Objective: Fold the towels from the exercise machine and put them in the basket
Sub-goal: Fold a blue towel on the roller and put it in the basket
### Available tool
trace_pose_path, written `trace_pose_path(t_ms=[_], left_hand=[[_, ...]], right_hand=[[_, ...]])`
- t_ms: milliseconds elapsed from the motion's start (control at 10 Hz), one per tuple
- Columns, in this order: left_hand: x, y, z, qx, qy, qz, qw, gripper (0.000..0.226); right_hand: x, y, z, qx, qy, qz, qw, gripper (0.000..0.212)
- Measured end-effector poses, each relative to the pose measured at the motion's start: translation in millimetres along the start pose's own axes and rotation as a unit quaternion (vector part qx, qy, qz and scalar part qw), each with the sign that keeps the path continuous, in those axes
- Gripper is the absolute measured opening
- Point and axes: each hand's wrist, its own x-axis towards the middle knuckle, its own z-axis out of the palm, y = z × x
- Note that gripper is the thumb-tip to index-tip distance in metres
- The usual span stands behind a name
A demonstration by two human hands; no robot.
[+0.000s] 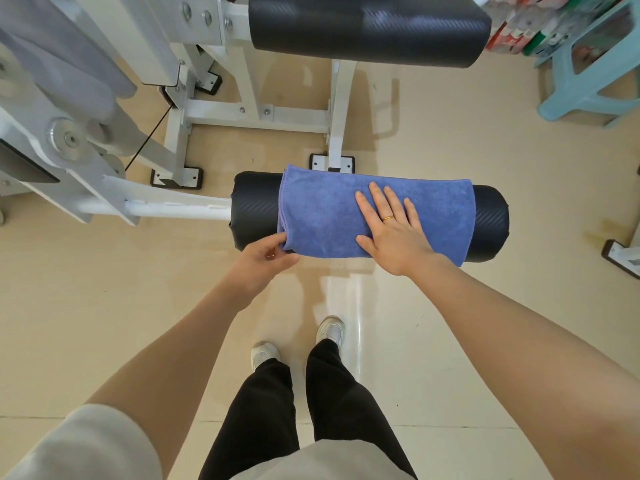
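A blue towel lies draped over the black padded roller of the white exercise machine. My right hand rests flat on the towel's right half, fingers straight and spread. My left hand pinches the towel's near left corner between thumb and fingers. No basket is in view.
A second black pad sits higher at the back. The machine's white frame and feet stand on the beige floor behind the roller. A light blue plastic stool is at the right. My feet are just below the roller.
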Motion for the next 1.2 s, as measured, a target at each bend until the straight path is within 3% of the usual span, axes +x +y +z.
trace_pose_path(t_ms=[200,300,400,500,800,1000,1100,1200], left_hand=[[9.4,7.5,-5.3,0.085,-0.066,0.021,0.994,0.017],[14.8,10.5,-7.4,0.191,-0.079,0.047,0.977,0.013],[14.6,10.4,-9.7,0.309,-0.018,0.095,0.946,0.029],[10.4,2.3,-12.5,0.359,0.051,0.163,0.918,0.037],[15.0,-0.6,-11.6,0.341,0.136,0.346,0.863,0.024],[10.2,6.8,-11.9,0.393,0.081,0.389,0.829,0.016],[8.9,9.7,-12.4,0.364,0.065,0.320,0.872,0.023],[9.7,5.3,-16.8,0.271,0.072,0.195,0.940,0.019]], right_hand=[[-0.2,0.3,-0.7,-0.001,-0.005,-0.001,1.000,0.069],[-0.4,0.9,-0.7,-0.001,-0.007,-0.004,1.000,0.068],[-0.6,0.8,-1.2,0.001,-0.008,-0.004,1.000,0.068],[-1.0,0.4,-2.1,0.001,-0.009,-0.004,1.000,0.068],[-1.1,-0.8,-1.5,0.000,-0.009,0.001,1.000,0.069],[-1.3,-0.5,-1.8,-0.004,-0.012,-0.001,1.000,0.069],[-0.9,0.1,-1.9,-0.005,-0.013,-0.003,1.000,0.069],[-0.1,0.9,-1.4,-0.009,-0.014,-0.004,1.000,0.070]])
